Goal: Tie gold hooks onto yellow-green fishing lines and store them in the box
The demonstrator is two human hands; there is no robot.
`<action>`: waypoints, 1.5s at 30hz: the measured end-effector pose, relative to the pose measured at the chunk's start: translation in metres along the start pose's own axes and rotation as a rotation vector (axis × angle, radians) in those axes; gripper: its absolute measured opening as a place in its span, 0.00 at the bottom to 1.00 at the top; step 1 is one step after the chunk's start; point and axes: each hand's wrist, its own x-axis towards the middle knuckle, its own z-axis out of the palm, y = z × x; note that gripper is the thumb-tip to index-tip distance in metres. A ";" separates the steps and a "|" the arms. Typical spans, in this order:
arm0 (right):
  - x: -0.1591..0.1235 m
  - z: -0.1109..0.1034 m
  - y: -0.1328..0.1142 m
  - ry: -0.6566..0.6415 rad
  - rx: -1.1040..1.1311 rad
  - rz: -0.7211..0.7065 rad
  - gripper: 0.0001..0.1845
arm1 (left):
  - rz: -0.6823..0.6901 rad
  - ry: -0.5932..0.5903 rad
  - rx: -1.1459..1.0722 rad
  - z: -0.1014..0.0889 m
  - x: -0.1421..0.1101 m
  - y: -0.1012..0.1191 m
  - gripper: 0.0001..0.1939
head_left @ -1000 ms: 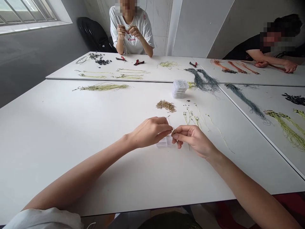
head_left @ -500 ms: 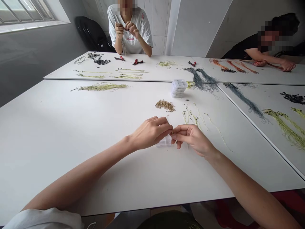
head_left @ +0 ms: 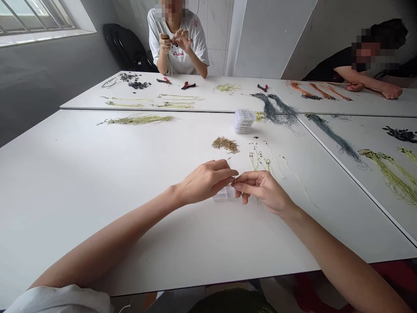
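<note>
My left hand [head_left: 213,180] reaches in from the left with thumb and fingers pinched together. Its fingertips meet those of my right hand [head_left: 259,187] above a clear plastic compartment box [head_left: 224,194]. Between the fingertips of both hands is a small gold metal piece [head_left: 235,179], mostly hidden by the fingers. The hands cover part of the box. Just beyond them lies a heap of small gold metal pieces [head_left: 225,144]. Short yellow-green cords [head_left: 267,165] with dark hook-like ends lie beside my right hand.
A stack of clear boxes [head_left: 244,121] stands farther back, beside grey cord bundles [head_left: 276,108]. More yellow-green cords [head_left: 140,118] lie left. Red-handled pliers [head_left: 188,85] lie on the far table. Two people work there, one opposite holding cords, one at right with orange cords [head_left: 321,90].
My left fingertips have shifted slightly right, with the index finger straighter over the small piece. My right hand has hardly moved. The person opposite has spread the fingers of one hand.
</note>
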 end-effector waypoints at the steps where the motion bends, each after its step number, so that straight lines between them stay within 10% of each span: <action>1: 0.000 0.000 0.000 -0.003 -0.003 0.000 0.10 | 0.001 -0.015 -0.003 -0.001 0.000 0.000 0.14; 23: -0.001 -0.001 0.001 0.042 0.014 0.034 0.16 | 0.020 -0.076 0.087 -0.009 0.003 0.005 0.15; 45: 0.000 0.005 0.003 0.189 0.035 -0.064 0.13 | -0.046 0.113 0.187 0.004 0.000 0.008 0.10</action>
